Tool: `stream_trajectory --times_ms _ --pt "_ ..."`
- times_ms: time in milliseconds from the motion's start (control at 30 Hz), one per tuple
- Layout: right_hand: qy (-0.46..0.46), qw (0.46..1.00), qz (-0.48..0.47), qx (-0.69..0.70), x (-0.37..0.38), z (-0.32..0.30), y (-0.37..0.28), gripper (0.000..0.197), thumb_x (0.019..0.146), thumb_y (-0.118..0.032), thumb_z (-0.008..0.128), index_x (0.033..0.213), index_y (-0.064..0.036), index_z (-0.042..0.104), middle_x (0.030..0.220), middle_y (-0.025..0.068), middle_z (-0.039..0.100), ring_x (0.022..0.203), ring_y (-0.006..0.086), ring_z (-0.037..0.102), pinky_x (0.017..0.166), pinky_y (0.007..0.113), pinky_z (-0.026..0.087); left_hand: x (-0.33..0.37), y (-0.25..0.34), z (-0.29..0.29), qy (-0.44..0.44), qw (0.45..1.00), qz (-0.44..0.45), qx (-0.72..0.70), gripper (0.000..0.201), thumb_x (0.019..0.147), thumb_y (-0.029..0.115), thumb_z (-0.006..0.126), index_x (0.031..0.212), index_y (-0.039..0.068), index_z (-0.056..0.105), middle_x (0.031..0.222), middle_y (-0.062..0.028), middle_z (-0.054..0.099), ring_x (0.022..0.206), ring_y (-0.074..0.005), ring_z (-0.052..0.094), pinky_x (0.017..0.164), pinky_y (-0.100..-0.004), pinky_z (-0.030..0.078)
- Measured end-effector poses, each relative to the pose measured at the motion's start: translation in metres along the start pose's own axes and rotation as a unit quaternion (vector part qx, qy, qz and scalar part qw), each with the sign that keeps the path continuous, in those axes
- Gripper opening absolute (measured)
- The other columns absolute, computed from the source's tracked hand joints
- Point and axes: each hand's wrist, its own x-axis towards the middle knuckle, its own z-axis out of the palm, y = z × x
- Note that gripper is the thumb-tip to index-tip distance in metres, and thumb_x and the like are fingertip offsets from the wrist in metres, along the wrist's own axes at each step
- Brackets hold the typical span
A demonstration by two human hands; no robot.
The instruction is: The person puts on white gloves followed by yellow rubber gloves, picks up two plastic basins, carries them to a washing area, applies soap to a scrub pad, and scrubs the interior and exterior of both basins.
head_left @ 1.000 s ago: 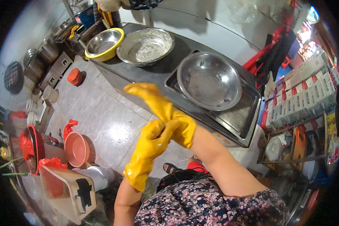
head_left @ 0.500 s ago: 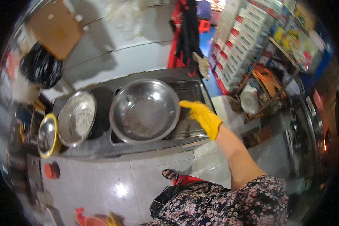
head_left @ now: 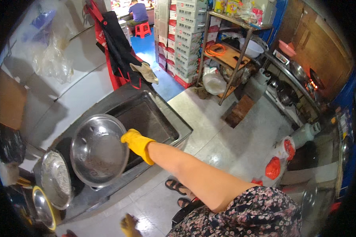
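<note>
My right hand point(head_left: 137, 145), in a yellow rubber glove, grips the right rim of a wide steel basin point(head_left: 97, 152). The basin stands over the left part of a dark rectangular sink point(head_left: 146, 118) set into the counter. My left hand point(head_left: 128, 226), also in a yellow glove, hangs low at the bottom edge, apart from the basin; its fingers are too blurred to read. To the left of the steel basin are a second metal bowl point(head_left: 55, 179) with whitish residue and a yellow-rimmed bowl point(head_left: 44, 207).
Aprons point(head_left: 116, 45) hang beyond the counter's far end. Stacked cartons point(head_left: 190, 39) and a metal shelf rack point(head_left: 221, 59) stand farther back. A stove with a lit flame point(head_left: 313, 84), a gas cylinder point(head_left: 306, 134) and red bags point(head_left: 273, 168) are on the right. A person point(head_left: 138, 12) sits in the background.
The view has swung right, bringing the stove side into sight. My right hand has gone from a stretched finger at the basin's rim to a grip on it.
</note>
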Motion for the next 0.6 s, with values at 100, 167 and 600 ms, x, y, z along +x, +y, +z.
stream_trajectory --times_ms 100,167,600 --pt "0.075 0.997 -0.010 -0.002 -0.017 0.011 -0.015 0.025 0.072 -0.008 0.078 0.096 0.0013 0.074 0.083 0.0171 0.068 0.070 0.0297 0.064 0.062 0.044 0.049 0.021 0.086 0.078 -0.009 0.999 0.042 -0.026 0.050 0.098 0.042 0.070 0.128 0.006 0.054 0.114 -0.0113 0.063 0.101 -0.0202 0.063 0.088 -0.0388 0.055" --pt "0.092 0.995 -0.018 0.017 -0.023 -0.008 -0.027 0.022 0.071 -0.007 0.078 0.091 0.0005 0.074 0.081 0.0172 0.068 0.068 0.0298 0.064 0.060 0.043 0.048 0.020 0.135 0.122 -0.007 0.995 0.000 -0.097 0.061 0.097 0.043 0.072 0.139 0.007 0.048 0.124 -0.0125 0.060 0.111 -0.0224 0.060 0.096 -0.0414 0.052" --pt "-0.053 0.973 -0.112 0.196 -0.095 -0.339 -0.158 0.019 0.081 -0.009 0.076 0.096 0.0016 0.072 0.082 0.0079 0.071 0.067 0.0191 0.065 0.061 0.034 0.049 -0.022 0.135 0.373 -0.139 0.953 0.061 -0.261 0.041 0.093 0.031 0.079 0.123 0.011 0.060 0.110 -0.0055 0.063 0.084 -0.0124 0.060 0.071 -0.0209 0.052"
